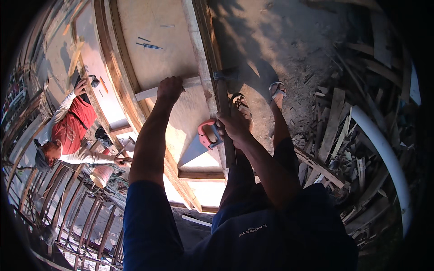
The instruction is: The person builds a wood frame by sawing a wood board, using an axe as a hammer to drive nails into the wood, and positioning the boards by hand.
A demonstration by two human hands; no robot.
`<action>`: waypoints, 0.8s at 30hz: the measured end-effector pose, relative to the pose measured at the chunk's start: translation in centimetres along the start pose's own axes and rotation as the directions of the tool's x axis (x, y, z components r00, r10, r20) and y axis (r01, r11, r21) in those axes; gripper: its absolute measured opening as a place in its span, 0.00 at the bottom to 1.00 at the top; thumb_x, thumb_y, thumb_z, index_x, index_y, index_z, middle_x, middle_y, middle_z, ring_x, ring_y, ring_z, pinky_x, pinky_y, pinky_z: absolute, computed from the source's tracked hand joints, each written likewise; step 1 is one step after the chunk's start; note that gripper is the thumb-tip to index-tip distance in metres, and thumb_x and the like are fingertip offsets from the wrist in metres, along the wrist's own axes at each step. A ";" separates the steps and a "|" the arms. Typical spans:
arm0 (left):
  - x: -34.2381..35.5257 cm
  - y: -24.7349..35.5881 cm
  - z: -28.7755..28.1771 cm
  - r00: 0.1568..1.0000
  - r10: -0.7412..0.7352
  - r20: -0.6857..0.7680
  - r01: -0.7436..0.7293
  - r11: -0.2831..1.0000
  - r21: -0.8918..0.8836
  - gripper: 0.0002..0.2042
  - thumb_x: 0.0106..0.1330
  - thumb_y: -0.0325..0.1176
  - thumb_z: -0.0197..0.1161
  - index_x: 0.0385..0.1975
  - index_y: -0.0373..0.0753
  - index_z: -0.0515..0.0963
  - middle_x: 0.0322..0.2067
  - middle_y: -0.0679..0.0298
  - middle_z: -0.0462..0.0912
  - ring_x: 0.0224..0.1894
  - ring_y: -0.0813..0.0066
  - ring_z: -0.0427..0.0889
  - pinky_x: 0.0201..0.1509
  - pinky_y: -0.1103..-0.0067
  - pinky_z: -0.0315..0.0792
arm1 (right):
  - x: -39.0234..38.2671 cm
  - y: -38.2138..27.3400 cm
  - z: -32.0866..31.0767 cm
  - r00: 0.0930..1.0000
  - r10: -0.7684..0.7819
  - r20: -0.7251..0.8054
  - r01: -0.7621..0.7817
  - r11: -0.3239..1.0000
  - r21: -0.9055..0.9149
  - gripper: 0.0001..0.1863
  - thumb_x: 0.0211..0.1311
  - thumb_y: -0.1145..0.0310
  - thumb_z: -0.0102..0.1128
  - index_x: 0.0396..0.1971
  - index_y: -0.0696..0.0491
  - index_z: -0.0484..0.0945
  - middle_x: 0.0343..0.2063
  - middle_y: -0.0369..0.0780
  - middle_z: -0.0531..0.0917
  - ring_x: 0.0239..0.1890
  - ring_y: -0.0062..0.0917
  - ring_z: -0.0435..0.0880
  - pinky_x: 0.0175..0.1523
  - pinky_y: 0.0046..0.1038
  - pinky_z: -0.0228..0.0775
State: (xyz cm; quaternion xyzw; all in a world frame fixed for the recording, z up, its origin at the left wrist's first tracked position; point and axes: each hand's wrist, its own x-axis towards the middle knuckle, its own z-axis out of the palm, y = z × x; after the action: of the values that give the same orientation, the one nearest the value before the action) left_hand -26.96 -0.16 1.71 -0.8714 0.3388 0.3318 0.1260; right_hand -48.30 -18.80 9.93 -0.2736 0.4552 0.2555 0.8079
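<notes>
My left hand [170, 89] is closed over a short wooden strip [191, 82] that lies across the frame, between two long timbers. A small dark tip shows beside its fingers; I cannot make out what it is. In my right hand [235, 127] is the handle of a hammer [223, 92], just right of the frame's near timber [199, 43]. The hammer's dark head points away from me. Close to my right hand, a handsaw [209, 134] with a red handle rests on the panel. Several nails [149, 45] lie loose on the panel [156, 22] beyond my left hand.
At the left, a co-worker [81, 115] in a red vest reaches toward the framework. A pale bucket [101, 175] stands near them. Scrap wood [330, 126] is heaped at the right, beside a curved white pipe [384, 153]. My sandalled foot [277, 89] is on the dirt ground.
</notes>
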 end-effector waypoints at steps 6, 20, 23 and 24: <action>1.3 1.5 -1.4 0.999 0.034 -0.012 -0.034 0.999 -0.002 0.15 0.57 0.43 0.75 0.35 0.39 0.84 0.36 0.55 0.88 0.43 0.56 0.88 0.48 0.63 0.82 | 2.9 -2.4 -4.6 0.747 -0.245 -0.618 0.573 0.708 0.413 0.12 0.77 0.62 0.48 0.31 0.50 0.64 0.19 0.33 0.71 0.19 0.21 0.73 0.27 0.27 0.70; -0.1 0.1 1.5 0.994 0.035 -0.103 -0.039 0.999 -0.030 0.18 0.57 0.43 0.76 0.38 0.37 0.80 0.34 0.53 0.87 0.41 0.53 0.88 0.48 0.60 0.80 | 0.5 -0.6 0.1 0.984 0.162 0.078 -0.162 0.987 -0.006 0.07 0.71 0.66 0.56 0.34 0.52 0.71 0.18 0.32 0.72 0.17 0.19 0.73 0.23 0.28 0.68; 0.0 0.1 1.5 0.995 -0.039 -0.097 0.033 0.998 -0.058 0.19 0.57 0.42 0.76 0.40 0.37 0.79 0.36 0.53 0.87 0.42 0.52 0.88 0.47 0.60 0.81 | 0.2 -0.7 0.9 0.993 0.092 -0.071 -0.090 0.996 0.019 0.06 0.70 0.68 0.57 0.35 0.52 0.71 0.19 0.33 0.72 0.17 0.19 0.73 0.22 0.28 0.68; 0.3 0.3 1.2 0.994 -0.085 -0.073 0.078 0.993 -0.084 0.20 0.58 0.40 0.75 0.44 0.37 0.78 0.40 0.52 0.86 0.46 0.52 0.87 0.51 0.59 0.79 | 0.5 -0.9 0.8 0.987 0.128 -0.095 -0.132 0.990 -0.044 0.05 0.71 0.68 0.56 0.36 0.51 0.71 0.19 0.33 0.73 0.17 0.19 0.73 0.22 0.27 0.68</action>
State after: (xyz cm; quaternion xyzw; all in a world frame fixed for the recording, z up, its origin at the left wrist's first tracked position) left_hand -27.58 -0.02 0.56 -0.9009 0.2938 0.3063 0.0910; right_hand -47.02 -18.84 10.07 -0.2751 0.5022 0.3061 0.7605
